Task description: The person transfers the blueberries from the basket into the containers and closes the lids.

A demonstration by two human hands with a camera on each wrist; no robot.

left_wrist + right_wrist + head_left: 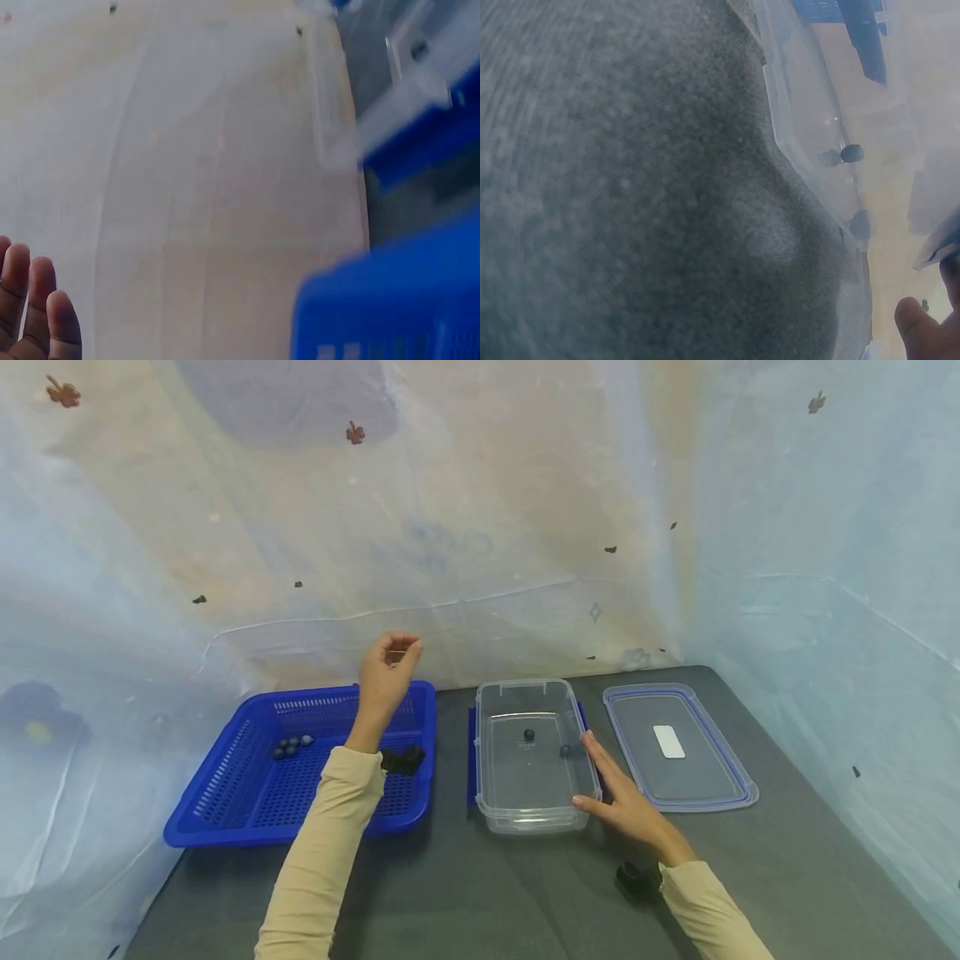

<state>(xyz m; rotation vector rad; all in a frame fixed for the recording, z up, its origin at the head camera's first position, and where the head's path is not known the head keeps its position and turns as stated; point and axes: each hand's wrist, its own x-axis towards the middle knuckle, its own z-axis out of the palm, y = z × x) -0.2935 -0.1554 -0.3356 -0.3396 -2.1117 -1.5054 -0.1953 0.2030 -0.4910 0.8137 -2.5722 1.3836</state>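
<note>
In the head view, part of the blue basket (232, 835) is covered by the left sleeve (322, 852), which is cut off by the lower edge. Whether anything is pinched by the left hand (384, 685) cannot be determined. The basket is blurred in the left wrist view; the right hand (930, 334) is cropped in the right.

The left basket (277, 793) is formed from smooth blue plastic, pierced with openings. The container (536, 821) is moulded in clear, glossy plastic, as is the right-hand lid (697, 777), to which a smooth white label (669, 742) is fixed. The desk (510, 893) is surfaced in matt, grainy, cloth-like grey. Thin, creased, faintly shiny sheeting (480, 485) is hung at the far side.
</note>
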